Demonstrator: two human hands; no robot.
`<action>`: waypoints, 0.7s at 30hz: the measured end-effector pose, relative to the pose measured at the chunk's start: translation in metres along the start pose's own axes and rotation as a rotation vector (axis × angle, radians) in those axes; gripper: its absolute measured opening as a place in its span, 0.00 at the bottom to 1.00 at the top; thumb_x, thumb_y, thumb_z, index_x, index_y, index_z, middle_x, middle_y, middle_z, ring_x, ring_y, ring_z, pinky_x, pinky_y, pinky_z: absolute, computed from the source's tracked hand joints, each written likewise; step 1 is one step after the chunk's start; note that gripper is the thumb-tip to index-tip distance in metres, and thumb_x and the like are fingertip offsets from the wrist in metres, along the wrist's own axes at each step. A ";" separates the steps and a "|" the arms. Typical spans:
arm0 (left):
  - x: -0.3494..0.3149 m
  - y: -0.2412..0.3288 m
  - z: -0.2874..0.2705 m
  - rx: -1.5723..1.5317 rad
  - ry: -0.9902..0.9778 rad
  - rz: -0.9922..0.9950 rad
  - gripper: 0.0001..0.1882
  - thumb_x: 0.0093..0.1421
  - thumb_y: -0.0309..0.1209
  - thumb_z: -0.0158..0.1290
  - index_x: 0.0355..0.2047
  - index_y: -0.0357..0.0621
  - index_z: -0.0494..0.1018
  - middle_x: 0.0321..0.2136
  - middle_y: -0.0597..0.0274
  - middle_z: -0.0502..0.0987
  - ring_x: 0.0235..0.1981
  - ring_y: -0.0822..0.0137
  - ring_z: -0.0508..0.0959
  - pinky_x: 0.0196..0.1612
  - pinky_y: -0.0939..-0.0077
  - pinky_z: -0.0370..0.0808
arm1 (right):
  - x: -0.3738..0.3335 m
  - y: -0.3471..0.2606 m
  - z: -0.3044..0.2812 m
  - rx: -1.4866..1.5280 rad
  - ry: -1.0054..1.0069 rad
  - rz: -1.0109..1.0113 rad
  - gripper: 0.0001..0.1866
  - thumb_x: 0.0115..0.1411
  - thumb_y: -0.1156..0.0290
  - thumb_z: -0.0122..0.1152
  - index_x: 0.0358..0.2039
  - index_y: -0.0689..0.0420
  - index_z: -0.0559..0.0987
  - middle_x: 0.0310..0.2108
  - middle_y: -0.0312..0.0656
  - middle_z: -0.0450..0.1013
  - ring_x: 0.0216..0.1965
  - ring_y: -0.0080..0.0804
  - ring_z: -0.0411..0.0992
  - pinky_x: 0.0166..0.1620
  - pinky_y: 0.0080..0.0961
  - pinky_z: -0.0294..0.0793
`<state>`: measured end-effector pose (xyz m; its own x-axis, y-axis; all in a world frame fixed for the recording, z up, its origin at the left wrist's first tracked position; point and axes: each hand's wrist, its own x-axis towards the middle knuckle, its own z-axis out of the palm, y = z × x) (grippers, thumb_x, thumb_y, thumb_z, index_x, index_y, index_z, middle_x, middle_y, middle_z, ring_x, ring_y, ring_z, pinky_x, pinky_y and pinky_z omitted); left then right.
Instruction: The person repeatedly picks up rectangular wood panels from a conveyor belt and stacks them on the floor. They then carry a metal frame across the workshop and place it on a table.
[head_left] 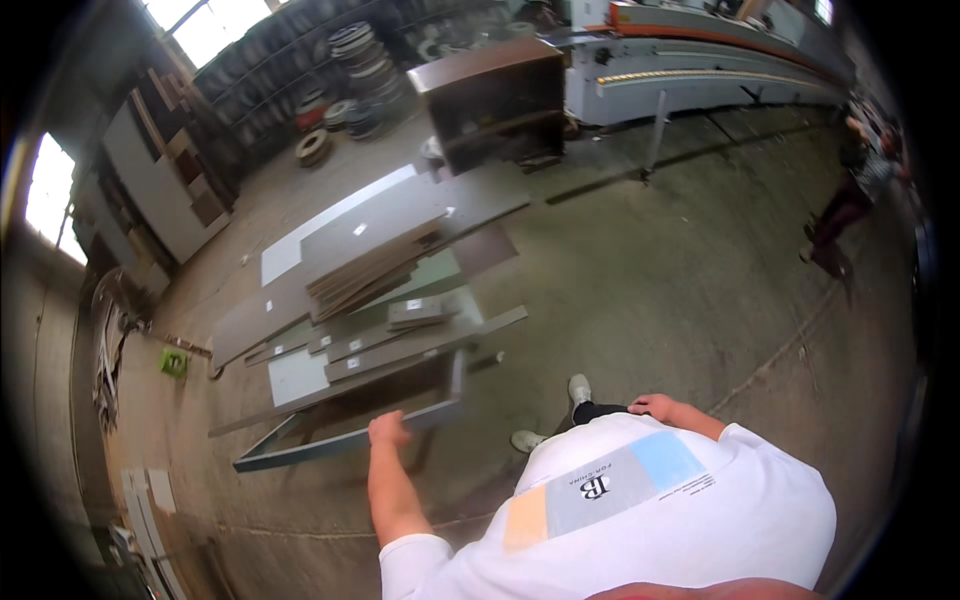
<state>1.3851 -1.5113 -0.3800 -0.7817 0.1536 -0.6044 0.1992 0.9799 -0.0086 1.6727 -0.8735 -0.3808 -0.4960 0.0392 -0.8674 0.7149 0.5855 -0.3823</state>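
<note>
My left hand (388,430) is stretched out over the near side of a blue-grey rectangular frame (345,446), which stands or lies beside the stacked boards. Blur smears its fingers, and whether they touch the frame cannot be told. My right hand (655,406) is low by my hip, against my dark trousers, with its fingers curled in. A small dark patch shows at those fingers, too unclear to name. Beyond the frame, long grey-brown boards (380,358) and a pile of narrow strips (370,268) are laid out, several bearing white labels.
A brown open cabinet (492,88) stands behind the boards, near a long grey machine (690,90) with an orange stripe. Rolls of edging (358,60) are stacked at the back. Tall panels (160,180) lean at the left. Another person (850,195) is at the far right.
</note>
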 end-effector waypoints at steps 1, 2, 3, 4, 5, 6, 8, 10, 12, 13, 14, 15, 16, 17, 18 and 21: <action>-0.001 -0.003 -0.002 0.009 -0.024 0.012 0.17 0.48 0.36 0.62 0.40 0.53 0.79 0.42 0.54 0.83 0.49 0.51 0.81 0.52 0.55 0.78 | -0.014 0.003 0.008 0.127 0.063 0.048 0.28 0.64 0.44 0.61 0.52 0.54 0.83 0.49 0.46 0.81 0.51 0.39 0.78 0.56 0.34 0.75; -0.001 0.002 -0.012 0.026 -0.048 0.043 0.16 0.49 0.35 0.61 0.41 0.53 0.79 0.43 0.55 0.83 0.50 0.52 0.81 0.52 0.55 0.76 | -0.031 0.013 0.014 0.135 0.088 0.037 0.28 0.63 0.43 0.61 0.53 0.52 0.83 0.50 0.45 0.81 0.51 0.39 0.78 0.55 0.34 0.76; -0.003 0.000 -0.018 0.036 -0.061 0.052 0.16 0.50 0.34 0.60 0.41 0.53 0.78 0.44 0.56 0.83 0.51 0.52 0.80 0.53 0.55 0.75 | -0.039 0.016 0.015 0.126 0.107 0.009 0.28 0.63 0.43 0.62 0.54 0.51 0.82 0.50 0.43 0.80 0.51 0.39 0.78 0.54 0.35 0.77; -0.001 -0.005 -0.008 0.037 -0.072 0.055 0.16 0.49 0.34 0.60 0.41 0.52 0.78 0.44 0.55 0.83 0.51 0.52 0.80 0.54 0.56 0.75 | -0.048 0.021 0.016 0.118 0.127 -0.017 0.29 0.62 0.43 0.62 0.55 0.49 0.81 0.50 0.42 0.80 0.51 0.38 0.77 0.53 0.35 0.77; 0.000 -0.013 -0.003 0.048 -0.062 0.049 0.16 0.49 0.33 0.61 0.41 0.52 0.78 0.44 0.55 0.83 0.51 0.51 0.80 0.54 0.56 0.74 | -0.057 0.007 0.010 0.177 0.155 -0.013 0.28 0.62 0.44 0.63 0.55 0.50 0.82 0.50 0.42 0.80 0.51 0.38 0.78 0.53 0.35 0.77; 0.003 -0.017 -0.001 0.080 -0.069 0.066 0.16 0.48 0.33 0.61 0.40 0.51 0.77 0.44 0.54 0.82 0.50 0.51 0.80 0.54 0.56 0.74 | -0.081 -0.025 -0.002 0.245 0.189 0.000 0.27 0.62 0.45 0.63 0.54 0.50 0.82 0.50 0.42 0.81 0.50 0.37 0.78 0.53 0.34 0.77; 0.001 -0.019 0.004 0.101 -0.096 0.063 0.20 0.47 0.36 0.63 0.42 0.50 0.77 0.47 0.54 0.82 0.53 0.50 0.79 0.57 0.56 0.75 | -0.110 -0.060 -0.019 0.323 0.223 -0.047 0.26 0.62 0.47 0.64 0.53 0.50 0.83 0.49 0.41 0.81 0.50 0.35 0.78 0.53 0.33 0.77; -0.003 -0.013 -0.006 0.122 -0.202 0.052 0.27 0.47 0.40 0.66 0.49 0.50 0.77 0.51 0.51 0.80 0.56 0.51 0.78 0.59 0.59 0.75 | -0.125 -0.079 -0.034 0.333 0.220 -0.182 0.24 0.62 0.48 0.65 0.52 0.51 0.83 0.49 0.40 0.81 0.50 0.34 0.78 0.53 0.32 0.77; -0.001 -0.013 -0.019 0.180 -0.340 0.057 0.34 0.48 0.46 0.66 0.55 0.48 0.75 0.56 0.49 0.78 0.58 0.49 0.76 0.61 0.59 0.74 | -0.142 -0.107 -0.045 0.286 0.157 -0.268 0.21 0.64 0.51 0.63 0.50 0.50 0.84 0.48 0.40 0.81 0.49 0.33 0.78 0.54 0.31 0.75; 0.003 -0.003 -0.030 0.253 -0.374 0.105 0.32 0.50 0.49 0.65 0.54 0.48 0.76 0.55 0.51 0.79 0.57 0.49 0.78 0.60 0.59 0.74 | -0.145 -0.110 -0.050 0.287 0.104 -0.272 0.21 0.64 0.51 0.63 0.50 0.50 0.84 0.48 0.40 0.81 0.49 0.34 0.78 0.54 0.31 0.75; 0.009 0.010 -0.043 0.329 -0.427 0.200 0.31 0.51 0.49 0.64 0.53 0.49 0.77 0.54 0.51 0.79 0.56 0.50 0.78 0.60 0.58 0.75 | -0.141 -0.113 -0.057 0.282 0.039 -0.286 0.20 0.65 0.52 0.62 0.50 0.49 0.85 0.47 0.40 0.82 0.49 0.35 0.78 0.54 0.31 0.75; 0.016 0.025 -0.057 0.411 -0.480 0.292 0.29 0.52 0.49 0.63 0.52 0.49 0.78 0.52 0.52 0.80 0.55 0.50 0.79 0.59 0.58 0.75 | -0.130 -0.102 -0.061 0.226 0.062 -0.367 0.19 0.65 0.53 0.62 0.50 0.48 0.85 0.47 0.40 0.82 0.48 0.36 0.78 0.54 0.32 0.74; 0.022 0.042 -0.069 0.492 -0.534 0.381 0.28 0.53 0.50 0.62 0.51 0.50 0.79 0.51 0.52 0.81 0.54 0.50 0.79 0.58 0.58 0.76 | -0.123 -0.088 -0.067 0.233 0.061 -0.371 0.19 0.65 0.53 0.62 0.50 0.49 0.85 0.47 0.40 0.82 0.48 0.36 0.78 0.54 0.33 0.74; 0.029 0.065 -0.083 0.406 -0.487 0.441 0.25 0.55 0.50 0.61 0.49 0.51 0.80 0.49 0.53 0.82 0.52 0.51 0.80 0.56 0.58 0.76 | -0.119 -0.079 -0.075 0.239 0.060 -0.381 0.19 0.64 0.53 0.62 0.50 0.49 0.85 0.47 0.40 0.82 0.49 0.36 0.78 0.54 0.33 0.75; 0.034 0.097 -0.094 0.315 -0.445 0.505 0.23 0.57 0.50 0.60 0.47 0.51 0.81 0.46 0.53 0.83 0.50 0.51 0.81 0.55 0.58 0.77 | -0.118 -0.072 -0.085 0.242 0.056 -0.385 0.19 0.64 0.53 0.62 0.49 0.49 0.85 0.48 0.40 0.82 0.49 0.36 0.78 0.53 0.34 0.75; 0.059 0.220 -0.151 -0.036 -0.219 0.573 0.20 0.61 0.48 0.58 0.47 0.50 0.82 0.44 0.55 0.84 0.47 0.51 0.82 0.50 0.60 0.78 | -0.118 -0.076 -0.128 0.264 0.065 -0.286 0.18 0.64 0.54 0.62 0.49 0.48 0.85 0.48 0.40 0.82 0.48 0.35 0.78 0.52 0.35 0.75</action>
<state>1.2934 -1.2673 -0.2976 -0.4160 0.6315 -0.6543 0.5289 0.7533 0.3909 1.6135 -0.8187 -0.2087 -0.7178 -0.0396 -0.6952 0.6411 0.3520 -0.6820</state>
